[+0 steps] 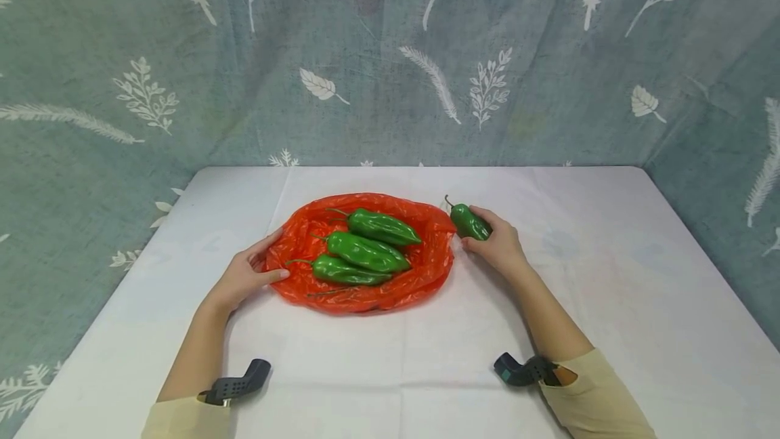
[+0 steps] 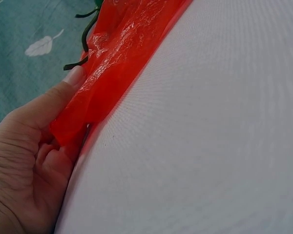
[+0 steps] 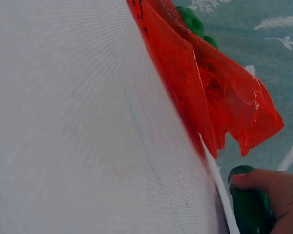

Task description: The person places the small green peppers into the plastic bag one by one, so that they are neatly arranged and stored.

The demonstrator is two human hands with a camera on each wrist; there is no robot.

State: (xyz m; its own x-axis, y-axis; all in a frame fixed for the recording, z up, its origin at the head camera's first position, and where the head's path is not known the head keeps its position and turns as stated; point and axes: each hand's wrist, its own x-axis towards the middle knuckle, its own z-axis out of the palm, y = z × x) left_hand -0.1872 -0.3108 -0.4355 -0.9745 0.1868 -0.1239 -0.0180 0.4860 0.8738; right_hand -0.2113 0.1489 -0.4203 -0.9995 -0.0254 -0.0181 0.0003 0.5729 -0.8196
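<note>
A red plastic bag (image 1: 429, 276) lies spread open on the table, with three long green peppers (image 1: 365, 251) side by side in it, their stems pointing left. At the bag's left edge, my left hand (image 1: 239, 278) holds the rim, the thumb over the plastic. In the left wrist view that thumb presses on the red bag (image 2: 115, 68) near dark stems. My right hand (image 1: 501, 244) grips another green pepper (image 1: 466, 222) just outside the bag's right rim. The right wrist view shows the thumb across this pepper (image 3: 251, 209), beside the loose bag edge (image 3: 249, 107).
A white cloth (image 1: 341, 371) covers the table, which has its back edge against a grey-green leaf-patterned curtain (image 1: 365, 87). Dark wrist cameras sit on both forearms, the left one (image 1: 240, 383) and the right one (image 1: 521, 370). A thin dark stem (image 1: 332, 291) lies along the bag's front.
</note>
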